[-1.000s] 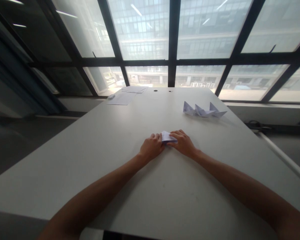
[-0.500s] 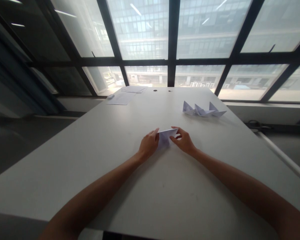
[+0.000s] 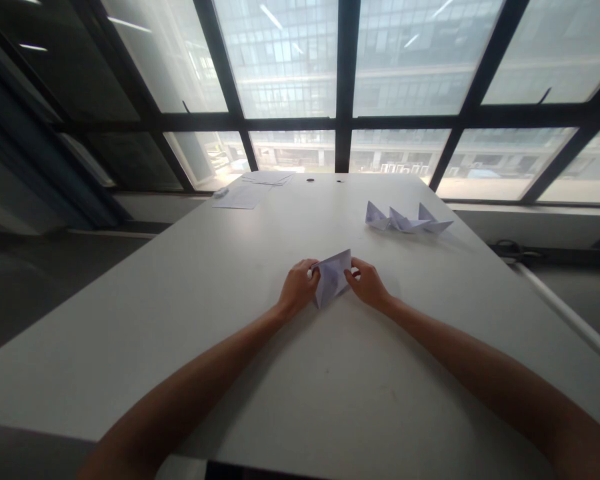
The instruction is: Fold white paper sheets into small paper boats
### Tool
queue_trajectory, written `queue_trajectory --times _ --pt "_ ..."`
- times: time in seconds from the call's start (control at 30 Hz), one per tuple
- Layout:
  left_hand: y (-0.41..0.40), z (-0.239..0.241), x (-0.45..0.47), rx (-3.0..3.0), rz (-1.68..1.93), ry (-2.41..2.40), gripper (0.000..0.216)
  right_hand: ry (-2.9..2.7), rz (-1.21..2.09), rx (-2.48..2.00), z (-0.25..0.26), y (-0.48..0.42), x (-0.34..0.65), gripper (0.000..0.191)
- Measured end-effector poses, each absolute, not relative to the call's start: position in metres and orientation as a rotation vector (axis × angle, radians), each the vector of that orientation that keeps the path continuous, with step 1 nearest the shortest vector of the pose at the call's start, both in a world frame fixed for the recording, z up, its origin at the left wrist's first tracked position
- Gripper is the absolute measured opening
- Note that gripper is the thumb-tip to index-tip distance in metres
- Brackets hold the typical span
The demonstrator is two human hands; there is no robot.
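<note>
A folded piece of white paper is held between my two hands above the middle of the table. My left hand pinches its left side, thumb in front and fingers partly hidden behind. On the right edge, my right hand has its thumb and fingers closed on the paper. The sheet stands tilted, its upper right corner pointing up and a lower corner pointing down toward me. Its back is hidden.
Several folded white paper boats stand in a row on the white table at the right. Flat paper sheets lie at the far left, beside a small crumpled whitish item. Windows rise behind the table's far edge.
The folded paper has turned between my hands, so its broad face now shows and its corner points up. My right hand has shifted its hold slightly downward. The paper boats stay put.
</note>
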State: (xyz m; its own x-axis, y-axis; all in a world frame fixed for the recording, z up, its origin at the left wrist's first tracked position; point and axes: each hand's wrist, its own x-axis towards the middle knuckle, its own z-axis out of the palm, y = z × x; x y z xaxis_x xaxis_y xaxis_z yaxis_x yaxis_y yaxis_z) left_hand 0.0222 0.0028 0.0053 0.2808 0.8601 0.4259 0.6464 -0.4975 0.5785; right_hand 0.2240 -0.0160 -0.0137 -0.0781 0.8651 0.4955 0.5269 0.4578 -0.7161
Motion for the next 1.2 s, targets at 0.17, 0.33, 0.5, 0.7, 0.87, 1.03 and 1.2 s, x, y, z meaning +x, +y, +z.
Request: queue_trajectory --times 0.17,0.33,0.5,0.7,0.87,1.03,1.2 --pt "0.005 0.004 0.018 2.376 0.976 1.507 0.028 -1.802 0.382 -1.218 -0.014 -0.017 0.225 0.031" --pt "0.007 0.000 0.014 2.478 0.821 1.521 0.031 -1.952 0.290 -1.151 -0.012 -0.019 0.228 0.042" --pt "0.010 -0.005 0.008 2.605 0.680 1.483 0.039 -2.011 0.333 -1.110 -0.013 -0.018 0.232 0.045" --pt "0.013 -0.001 -0.003 2.782 0.383 0.915 0.060 -2.168 0.369 -0.996 -0.016 -0.015 0.244 0.052" --pt "0.013 0.002 -0.008 2.775 0.138 0.824 0.066 -2.438 0.440 -0.934 -0.008 -0.014 0.259 0.051" --pt "0.013 0.001 -0.006 2.766 0.096 0.856 0.060 -2.508 0.512 -1.032 -0.006 -0.013 0.263 0.044" --pt "0.013 0.000 -0.003 2.742 0.110 0.902 0.059 -2.412 0.424 -1.156 -0.010 -0.017 0.253 0.045"
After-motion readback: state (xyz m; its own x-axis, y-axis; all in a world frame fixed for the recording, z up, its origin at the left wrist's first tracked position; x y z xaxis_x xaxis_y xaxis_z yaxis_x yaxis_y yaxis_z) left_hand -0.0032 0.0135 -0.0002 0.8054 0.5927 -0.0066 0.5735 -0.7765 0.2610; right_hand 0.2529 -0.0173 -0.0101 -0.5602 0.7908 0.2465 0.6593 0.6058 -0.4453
